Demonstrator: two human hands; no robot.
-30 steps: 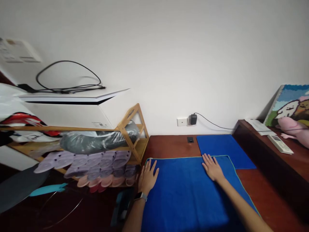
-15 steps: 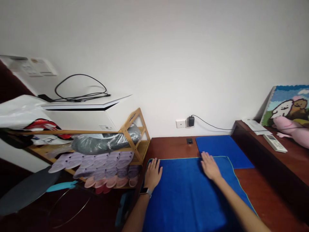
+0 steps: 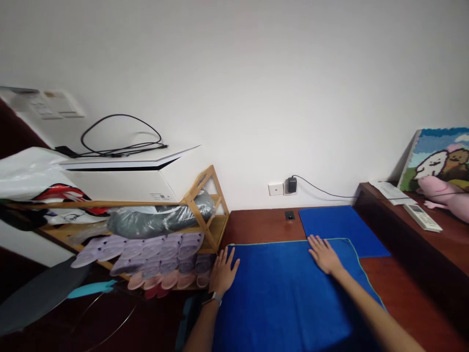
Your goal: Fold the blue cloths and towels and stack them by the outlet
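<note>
A blue cloth (image 3: 278,288) with a light green edge lies spread over the reddish-brown wooden table (image 3: 256,224). At the cloth's left edge is my left hand (image 3: 222,274), fingers spread, with a watch (image 3: 214,297) on the wrist. My right hand (image 3: 325,255) rests flat on the upper right of the cloth, its fingers stretched out and nothing held. Behind it, a second blue cloth or mat (image 3: 340,227) lies partly under the spread one.
To the left stands a wooden rack (image 3: 205,203) with several slippers (image 3: 161,249) and a white box (image 3: 120,183). A black plug (image 3: 292,184) sits in the wall socket. On the right ledge are a remote (image 3: 423,217), a pink plush toy (image 3: 445,195) and a picture (image 3: 439,156).
My left hand has moved slightly left and down to the cloth's edge, its fingers spreading wider. My right hand stays near the same spot on the cloth. The view has shifted a little.
</note>
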